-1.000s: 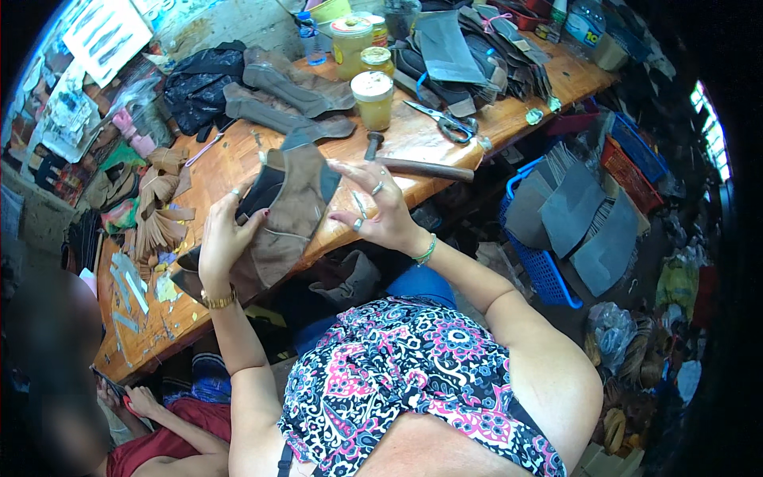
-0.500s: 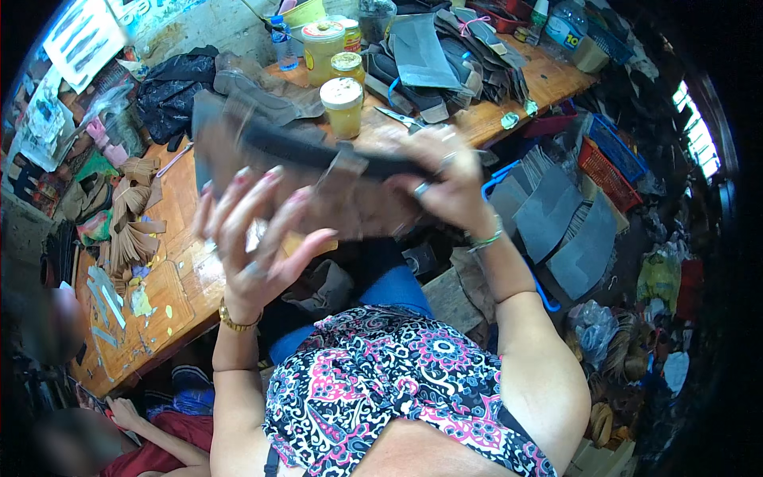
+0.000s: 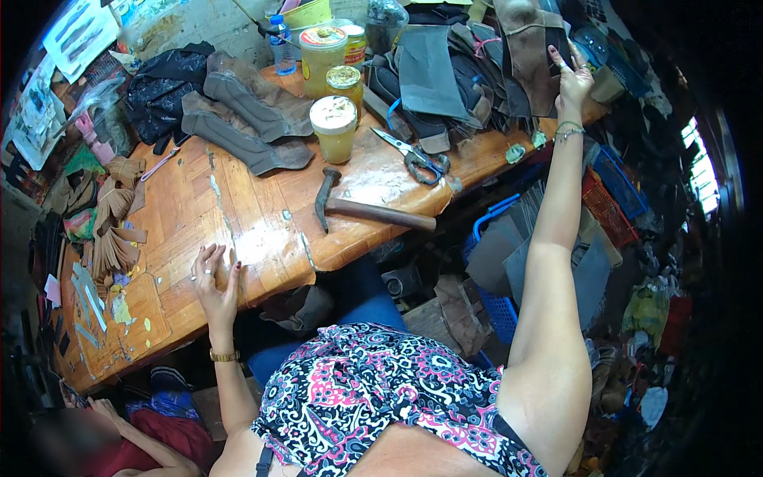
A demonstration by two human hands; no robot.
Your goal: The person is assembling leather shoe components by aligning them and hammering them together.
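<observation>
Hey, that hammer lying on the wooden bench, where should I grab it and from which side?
Grip the hammer by its wooden handle, about midway, coming from above on the bench's near edge. The handle lies flat and bare, pointing right toward the scissors; the dark metal head sits at its left end, close to the jar.

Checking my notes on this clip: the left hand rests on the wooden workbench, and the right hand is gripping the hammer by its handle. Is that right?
Not quite. The head view shows the hammer lying untouched on the wooden workbench. The right hand is stretched far out to the pile of leather pieces at the bench's far end. The left hand does rest on the workbench.
</observation>
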